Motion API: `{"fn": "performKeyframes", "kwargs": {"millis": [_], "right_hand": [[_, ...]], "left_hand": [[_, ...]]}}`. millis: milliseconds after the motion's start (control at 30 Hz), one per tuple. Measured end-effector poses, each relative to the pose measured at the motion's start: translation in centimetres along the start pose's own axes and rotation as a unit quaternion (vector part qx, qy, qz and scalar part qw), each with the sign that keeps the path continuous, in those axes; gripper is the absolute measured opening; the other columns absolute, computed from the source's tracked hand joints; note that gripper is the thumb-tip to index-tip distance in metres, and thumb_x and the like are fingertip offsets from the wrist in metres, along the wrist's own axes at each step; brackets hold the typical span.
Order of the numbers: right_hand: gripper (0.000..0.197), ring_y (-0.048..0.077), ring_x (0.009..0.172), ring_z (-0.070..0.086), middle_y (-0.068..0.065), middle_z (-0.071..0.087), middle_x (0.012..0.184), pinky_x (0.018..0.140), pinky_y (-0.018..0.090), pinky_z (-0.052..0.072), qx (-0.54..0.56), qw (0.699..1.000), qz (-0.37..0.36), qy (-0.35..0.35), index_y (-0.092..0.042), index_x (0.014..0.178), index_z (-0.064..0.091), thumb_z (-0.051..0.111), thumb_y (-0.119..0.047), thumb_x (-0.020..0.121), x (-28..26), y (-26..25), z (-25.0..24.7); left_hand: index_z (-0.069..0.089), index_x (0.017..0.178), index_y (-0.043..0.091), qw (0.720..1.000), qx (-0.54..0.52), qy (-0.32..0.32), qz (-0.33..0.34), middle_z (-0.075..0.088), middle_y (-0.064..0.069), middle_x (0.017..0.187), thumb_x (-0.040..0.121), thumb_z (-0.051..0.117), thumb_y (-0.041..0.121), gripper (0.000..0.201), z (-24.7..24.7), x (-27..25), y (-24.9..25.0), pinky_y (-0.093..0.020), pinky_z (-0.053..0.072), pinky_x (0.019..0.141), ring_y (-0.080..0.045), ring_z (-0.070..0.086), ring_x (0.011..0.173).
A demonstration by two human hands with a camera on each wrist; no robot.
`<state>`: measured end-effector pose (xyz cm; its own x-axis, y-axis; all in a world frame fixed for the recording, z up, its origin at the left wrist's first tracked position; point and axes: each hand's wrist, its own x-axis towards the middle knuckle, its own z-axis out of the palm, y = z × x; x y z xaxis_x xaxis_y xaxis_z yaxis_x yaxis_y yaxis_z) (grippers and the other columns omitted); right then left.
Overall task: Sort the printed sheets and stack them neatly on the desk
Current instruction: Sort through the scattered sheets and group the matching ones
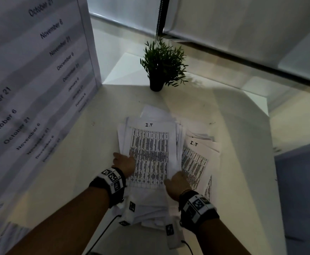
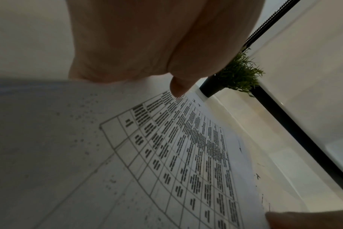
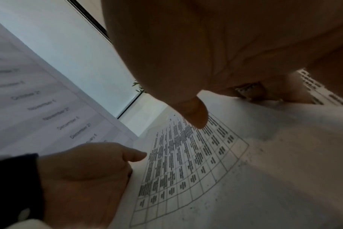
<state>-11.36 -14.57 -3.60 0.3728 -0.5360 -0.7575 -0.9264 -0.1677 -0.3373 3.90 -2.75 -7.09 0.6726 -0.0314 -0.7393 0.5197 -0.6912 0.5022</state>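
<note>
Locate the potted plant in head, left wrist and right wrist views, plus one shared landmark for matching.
Head: potted plant stands upper centre, on the desk beyond the printed sheets.
Left wrist: right of centre, upper half, tilted, past the left hand.
Right wrist: only a few leaf tips show at the edge of the right hand, left of centre.
Shared landmark: the top sheet's printed table grid, in all three.

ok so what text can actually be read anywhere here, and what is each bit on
"I.T": handwritten at the head of the top sheet, which both hands hold.
"I.T": on the sheet to its right.
"October 21", "November 6", "November 21", "December 6", "January 6": on the big date chart at the left.
Table cells on both sheets: too small to read.
Wristband markers: patterns, no words.
</note>
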Motion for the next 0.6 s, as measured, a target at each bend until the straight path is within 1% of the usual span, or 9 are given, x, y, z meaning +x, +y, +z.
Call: {"fn": "performKeyframes", "kwargs": {"millis": [133,200,267,333,400,433,500,533,600], "right_hand": [[0.081,0.035,0.147,0.015,0.018,-0.004,0.161,0.119,0.043,0.022,-0.047,0.998,-0.01,0.047,0.001,0.152,-0.005,0.041,-0.038,0.097,-0.2,0.4,-0.7],[0.072,0.032,0.143,0.027,0.016,0.014,0.16,0.116,0.038,0.027,-0.048,0.997,-0.029,0.051,-0.001,0.151,0.011,0.041,-0.037,0.097,-0.4,0.5,-1.0],[0.069,0.031,0.139,0.034,0.014,0.029,0.155,0.112,0.038,0.03,-0.017,0.997,-0.021,0.078,-0.005,0.148,0.024,0.045,-0.043,0.095,-0.1,1.3,-1.5],[0.09,0.035,0.14,0.026,0.012,0.023,0.156,0.113,0.048,0.027,0.022,0.985,0.059,0.16,-0.007,0.151,0.017,0.054,-0.056,0.085,0.4,2.2,-2.5],[0.118,0.037,0.138,0.02,0.011,0.018,0.155,0.111,0.053,0.026,0.072,0.966,0.143,0.202,-0.007,0.151,0.01,0.067,-0.067,0.067,0.8,3.3,-3.1],[0.126,0.037,0.138,0.019,0.011,0.017,0.155,0.111,0.054,0.027,0.08,0.962,0.16,0.205,-0.007,0.151,0.009,0.073,-0.067,0.06,1.0,3.7,-3.1],[0.127,0.039,0.137,0.021,0.014,0.017,0.152,0.108,0.055,0.032,0.073,0.959,0.159,0.222,-0.008,0.15,0.011,0.082,-0.057,0.056,1.4,4.0,-3.0],[0.123,0.04,0.134,0.026,0.016,0.019,0.15,0.107,0.054,0.036,0.081,0.958,0.149,0.229,-0.008,0.148,0.015,0.085,-0.05,0.057,1.7,4.1,-2.9],[0.107,0.04,0.126,0.041,0.021,0.026,0.145,0.102,0.048,0.044,0.128,0.956,0.126,0.233,-0.006,0.144,0.024,0.088,-0.036,0.063,2.0,4.3,-3.1]], "left_hand": [[0.001,0.151,0.0,0.999,0.0,-0.004,0.032,0.022,-0.023,0.156,0.096,0.051,0.029,0.08,-0.3,-0.5,0.2,-0.044,0.025,0.118,-0.037,0.03,0.141],[0.001,0.15,0.001,0.998,-0.003,-0.02,0.06,0.029,-0.02,0.153,0.096,0.053,0.029,0.08,-0.8,-0.4,0.2,-0.038,0.032,0.114,-0.034,0.039,0.135],[0.027,0.143,0.001,0.995,0.008,-0.013,0.102,0.052,-0.019,0.132,0.093,0.058,0.022,0.063,-1.6,-0.6,0.2,-0.034,0.048,0.094,-0.031,0.058,0.109],[0.057,0.117,0.003,0.988,0.026,-0.012,0.154,0.067,-0.017,0.107,0.09,0.062,0.018,0.032,-2.6,-0.9,0.0,-0.033,0.056,0.075,-0.03,0.065,0.09],[0.064,0.097,0.011,0.978,0.026,-0.037,0.203,0.066,-0.008,0.088,0.091,0.059,0.013,0.007,-3.7,-1.5,-0.1,-0.024,0.053,0.061,-0.026,0.064,0.083],[0.063,0.093,0.014,0.975,0.014,-0.047,0.218,0.064,-0.004,0.086,0.092,0.058,0.011,0.006,-4.4,-1.6,-0.3,-0.022,0.052,0.059,-0.024,0.062,0.081],[0.064,0.104,0.014,0.969,-0.015,-0.045,0.242,0.067,-0.003,0.097,0.091,0.06,0.017,0.015,-6.3,-1.4,-0.7,-0.028,0.056,0.074,-0.024,0.063,0.087],[0.064,0.113,0.013,0.966,-0.025,-0.033,0.254,0.068,-0.006,0.106,0.09,0.062,0.021,0.025,-7.4,-1.1,-1.1,-0.037,0.055,0.085,-0.026,0.064,0.093],[0.061,0.122,0.012,0.963,-0.048,-0.015,0.264,0.068,-0.01,0.113,0.09,0.065,0.019,0.033,-9.6,-0.5,-1.7,-0.047,0.052,0.094,-0.028,0.064,0.1]]}}
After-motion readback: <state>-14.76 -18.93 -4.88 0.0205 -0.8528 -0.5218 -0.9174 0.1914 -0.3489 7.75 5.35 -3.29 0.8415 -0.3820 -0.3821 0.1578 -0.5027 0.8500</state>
